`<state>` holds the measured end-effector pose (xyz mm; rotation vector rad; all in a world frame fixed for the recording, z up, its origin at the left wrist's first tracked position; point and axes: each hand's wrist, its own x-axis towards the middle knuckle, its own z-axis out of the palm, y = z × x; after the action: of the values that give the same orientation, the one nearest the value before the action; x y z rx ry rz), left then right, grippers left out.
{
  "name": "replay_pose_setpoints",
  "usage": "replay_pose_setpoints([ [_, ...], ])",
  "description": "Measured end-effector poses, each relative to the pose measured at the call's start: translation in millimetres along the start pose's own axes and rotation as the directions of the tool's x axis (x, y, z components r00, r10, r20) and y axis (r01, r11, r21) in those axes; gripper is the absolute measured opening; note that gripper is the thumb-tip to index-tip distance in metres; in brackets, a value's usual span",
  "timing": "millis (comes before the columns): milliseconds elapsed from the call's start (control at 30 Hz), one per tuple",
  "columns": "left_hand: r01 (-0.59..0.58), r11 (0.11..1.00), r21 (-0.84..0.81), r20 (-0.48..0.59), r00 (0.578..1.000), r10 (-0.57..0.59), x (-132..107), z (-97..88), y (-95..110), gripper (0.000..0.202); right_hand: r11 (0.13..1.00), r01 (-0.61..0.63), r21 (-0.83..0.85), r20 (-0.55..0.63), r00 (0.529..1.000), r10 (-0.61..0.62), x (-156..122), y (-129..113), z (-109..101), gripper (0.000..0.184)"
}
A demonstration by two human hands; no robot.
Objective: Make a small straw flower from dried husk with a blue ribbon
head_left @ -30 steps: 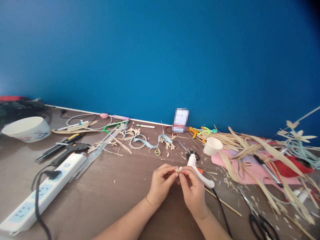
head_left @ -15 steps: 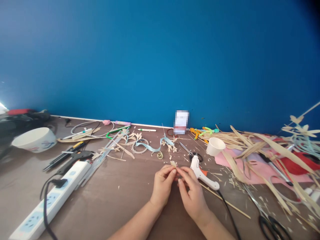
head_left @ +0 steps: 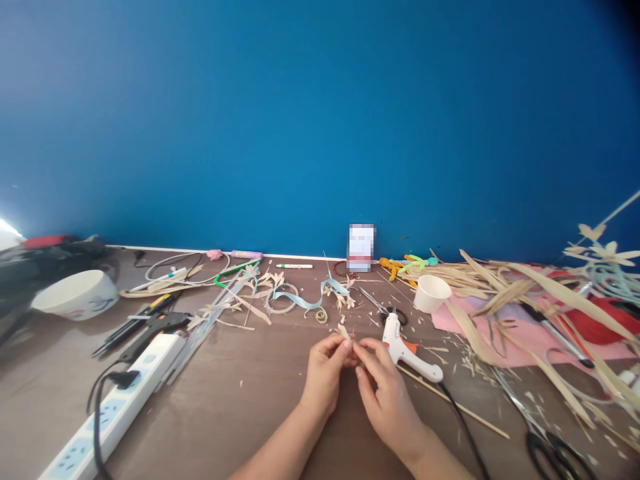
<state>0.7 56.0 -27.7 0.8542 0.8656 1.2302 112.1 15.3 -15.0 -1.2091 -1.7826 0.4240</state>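
Pale strip-like piece [head_left: 343,331], one, small, held above the near middle of the bench [head_left: 225,413], its tip projecting beyond the fingers. Left hand [head_left: 324,370]: pinching the piece between thumb and fingers. Right hand [head_left: 385,380]: fingers bent, thumb apart from the forefinger, fingertips right beside the piece; whether they grip it cannot be told. White glue gun [head_left: 397,343], black cord, lying just beyond the right hand; thin wooden stick [head_left: 463,407] near its handle, slanting toward the lower right. Small scissors [head_left: 374,301], dark handles, behind the glue gun. White paper cup [head_left: 433,293], upright, right of the scissors. Pink sheet [head_left: 517,355], partly covered by long straw-coloured strips [head_left: 553,300]. Large scissors [head_left: 537,429], black handles, lower right, among pale scraps. Light-blue ribbon [head_left: 313,305], wavy, beyond the hands. White marker [head_left: 295,266], green markings, near the blue wall [head_left: 320,133]. To the left: white bowl [head_left: 77,297], patterned side, upright; dark glue gun [head_left: 150,337]; clear rods [head_left: 200,333], slanting; white power strip [head_left: 117,407], black plug [head_left: 125,380] seated in one of its sockets.
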Motion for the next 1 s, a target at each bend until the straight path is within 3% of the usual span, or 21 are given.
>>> replay_pose_setpoints([
  [133,-0.197,0.95,0.242,0.09,0.979,0.18,-2.9,-1.1,6.5,0.018,0.99,-0.088,0.107,-0.065,0.993,0.095,0.0,3.6,-1.7,0.024],
  [233,-0.368,0.836,0.407,0.202,0.929,0.311,-6.8,-1.3,12.8,0.016,0.968,-0.17,0.184,-0.112,0.975,0.193,-0.4,6.0,-1.9,0.012],
  [333,-0.461,0.75,0.475,0.284,0.886,0.366,-9.9,-1.5,14.8,0.015,0.962,-0.17,0.212,-0.1,0.976,0.194,0.2,6.8,-2.2,0.005],
  [500,-0.491,0.727,0.48,0.343,0.868,0.36,-11.5,-1.1,13.6,0.016,0.957,-0.172,0.235,-0.09,0.976,0.197,1.7,7.9,-3.4,0.006],
  [767,-0.438,0.762,0.478,0.314,0.895,0.317,-7.9,-2.2,12.3,0.018,0.956,-0.171,0.237,-0.08,0.978,0.194,1.8,6.3,-7.9,0.005],
  [1000,-0.512,0.681,0.524,0.448,0.845,0.291,-9.0,-1.2,12.6,0.017,0.855,-0.241,0.459,-0.052,0.954,0.297,4.4,4.6,-21.2,0.013],
])
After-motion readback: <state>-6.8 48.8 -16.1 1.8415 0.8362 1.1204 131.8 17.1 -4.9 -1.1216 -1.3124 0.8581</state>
